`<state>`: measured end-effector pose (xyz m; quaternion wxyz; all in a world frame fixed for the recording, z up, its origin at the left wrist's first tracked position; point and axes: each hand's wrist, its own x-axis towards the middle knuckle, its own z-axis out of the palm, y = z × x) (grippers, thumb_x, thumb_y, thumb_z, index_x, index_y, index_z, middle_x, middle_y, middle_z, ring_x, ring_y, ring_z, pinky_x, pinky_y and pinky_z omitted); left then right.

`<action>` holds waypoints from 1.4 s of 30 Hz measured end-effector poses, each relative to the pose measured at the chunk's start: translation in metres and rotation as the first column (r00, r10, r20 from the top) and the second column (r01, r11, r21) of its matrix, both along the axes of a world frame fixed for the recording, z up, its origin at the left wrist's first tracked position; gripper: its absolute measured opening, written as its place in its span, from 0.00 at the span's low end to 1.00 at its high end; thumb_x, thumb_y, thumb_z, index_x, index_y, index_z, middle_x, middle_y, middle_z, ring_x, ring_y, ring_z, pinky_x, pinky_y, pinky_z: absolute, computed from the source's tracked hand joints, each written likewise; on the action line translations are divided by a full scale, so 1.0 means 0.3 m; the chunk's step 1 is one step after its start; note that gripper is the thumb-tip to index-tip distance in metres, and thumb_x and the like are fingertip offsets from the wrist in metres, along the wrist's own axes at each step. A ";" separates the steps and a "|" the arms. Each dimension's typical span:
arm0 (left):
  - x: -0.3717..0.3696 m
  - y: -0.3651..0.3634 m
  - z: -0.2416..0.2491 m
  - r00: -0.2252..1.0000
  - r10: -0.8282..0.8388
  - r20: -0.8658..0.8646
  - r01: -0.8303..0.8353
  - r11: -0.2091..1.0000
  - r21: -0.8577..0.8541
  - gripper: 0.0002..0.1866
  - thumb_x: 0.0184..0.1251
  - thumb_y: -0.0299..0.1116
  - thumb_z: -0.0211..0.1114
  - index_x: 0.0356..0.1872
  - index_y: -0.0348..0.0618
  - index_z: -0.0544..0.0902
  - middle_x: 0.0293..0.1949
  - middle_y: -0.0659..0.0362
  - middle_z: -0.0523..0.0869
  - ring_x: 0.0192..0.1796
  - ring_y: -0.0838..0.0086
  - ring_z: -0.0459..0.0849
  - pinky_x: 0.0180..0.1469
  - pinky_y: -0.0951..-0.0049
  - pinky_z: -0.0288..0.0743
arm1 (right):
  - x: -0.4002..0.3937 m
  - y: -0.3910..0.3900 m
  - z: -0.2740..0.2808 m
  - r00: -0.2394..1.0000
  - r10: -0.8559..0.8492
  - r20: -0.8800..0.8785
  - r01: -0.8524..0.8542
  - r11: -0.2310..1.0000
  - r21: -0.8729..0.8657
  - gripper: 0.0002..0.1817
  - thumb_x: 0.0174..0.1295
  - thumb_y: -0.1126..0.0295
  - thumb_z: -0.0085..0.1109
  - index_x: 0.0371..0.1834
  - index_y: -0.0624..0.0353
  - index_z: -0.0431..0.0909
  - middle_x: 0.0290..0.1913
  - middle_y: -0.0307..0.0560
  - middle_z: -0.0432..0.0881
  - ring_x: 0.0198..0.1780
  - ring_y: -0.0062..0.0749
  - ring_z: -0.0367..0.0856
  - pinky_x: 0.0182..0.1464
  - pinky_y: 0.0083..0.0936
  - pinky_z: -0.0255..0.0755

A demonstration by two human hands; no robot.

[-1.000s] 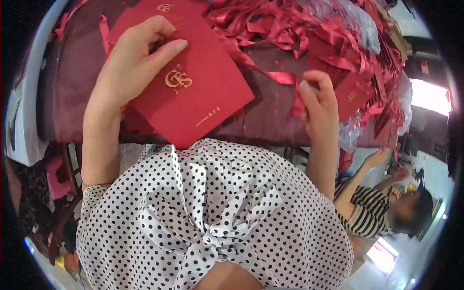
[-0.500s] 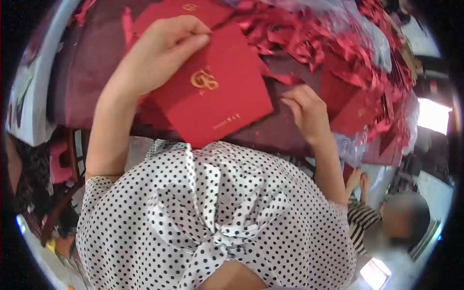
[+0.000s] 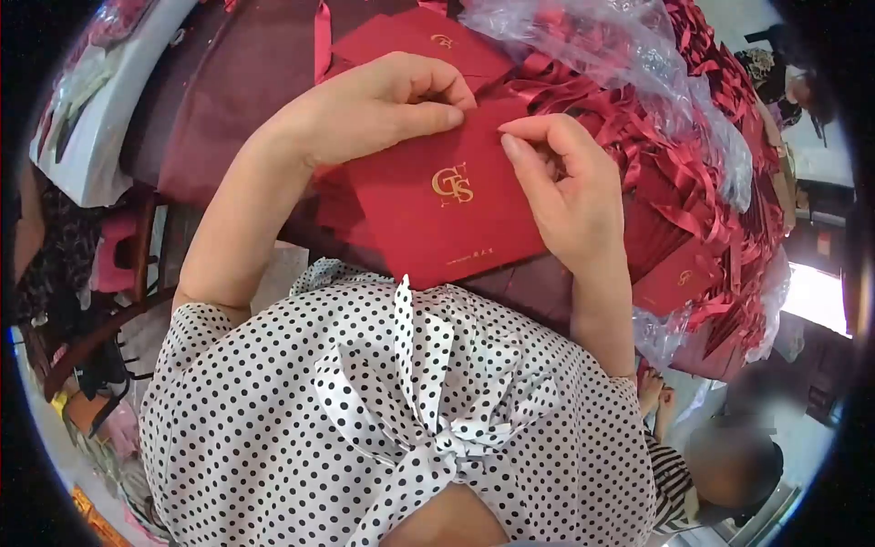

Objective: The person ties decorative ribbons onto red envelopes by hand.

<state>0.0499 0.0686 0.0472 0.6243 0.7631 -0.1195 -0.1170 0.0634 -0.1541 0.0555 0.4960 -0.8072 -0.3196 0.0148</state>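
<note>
A flat red paper bag point(image 3: 437, 223) with a gold letter logo lies tilted in front of my chest. My left hand point(image 3: 383, 100) is closed at its top edge, thumb on the front and fingers curled behind. My right hand point(image 3: 574, 187) is over the bag's upper right edge, thumb and forefinger tips brought together. Whatever is between those tips is too small to make out. Behind my left hand lie more red bags point(image 3: 419, 41) with the same gold logo.
Red ribbons point(image 3: 656, 137) are heaped at the back right, partly under clear plastic wrap point(image 3: 611, 41). Another red bag point(image 3: 679, 273) lies at right. A dark red cloth point(image 3: 219, 118) covers the table. A person in a striped sleeve point(image 3: 670, 483) sits at lower right.
My right hand has moved up and left, from beside the bag to its upper edge. My left hand and the bag appear further right as the view shifts.
</note>
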 end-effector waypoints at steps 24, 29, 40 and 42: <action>-0.034 -0.019 -0.014 0.996 -0.043 -0.078 0.032 0.989 -0.144 0.07 0.63 0.28 0.65 0.37 0.38 0.77 0.33 0.70 0.77 0.38 0.90 0.72 0.41 0.87 0.66 | 0.014 0.034 -0.023 0.984 -0.038 0.174 0.056 0.993 -0.101 0.04 0.59 0.74 0.60 0.32 0.62 0.75 0.26 0.45 0.76 0.27 0.37 0.76 0.30 0.29 0.69; -0.015 -0.012 -0.047 0.972 -0.105 -0.209 0.049 0.965 -0.258 0.10 0.57 0.25 0.68 0.38 0.39 0.78 0.35 0.70 0.77 0.39 0.89 0.74 0.42 0.87 0.67 | 0.005 0.014 -0.033 0.996 -0.087 -0.034 0.086 0.996 -0.017 0.05 0.60 0.72 0.61 0.34 0.63 0.77 0.26 0.45 0.78 0.25 0.29 0.75 0.29 0.24 0.69; -0.004 0.000 -0.074 0.931 -0.235 -0.279 0.073 0.869 -0.490 0.11 0.55 0.25 0.70 0.38 0.41 0.78 0.34 0.70 0.78 0.37 0.90 0.76 0.41 0.91 0.68 | -0.018 0.015 -0.027 0.997 -0.034 0.074 0.036 0.999 -0.019 0.04 0.61 0.74 0.61 0.34 0.63 0.77 0.29 0.46 0.78 0.25 0.30 0.75 0.28 0.23 0.69; -0.003 0.001 -0.074 0.931 -0.239 -0.277 0.076 0.866 -0.494 0.11 0.56 0.25 0.69 0.39 0.40 0.78 0.34 0.69 0.79 0.37 0.89 0.76 0.41 0.90 0.69 | -0.017 0.012 -0.029 0.990 -0.012 0.139 0.017 0.999 -0.038 0.05 0.63 0.74 0.60 0.38 0.63 0.79 0.28 0.35 0.76 0.26 0.11 0.69 0.29 0.12 0.63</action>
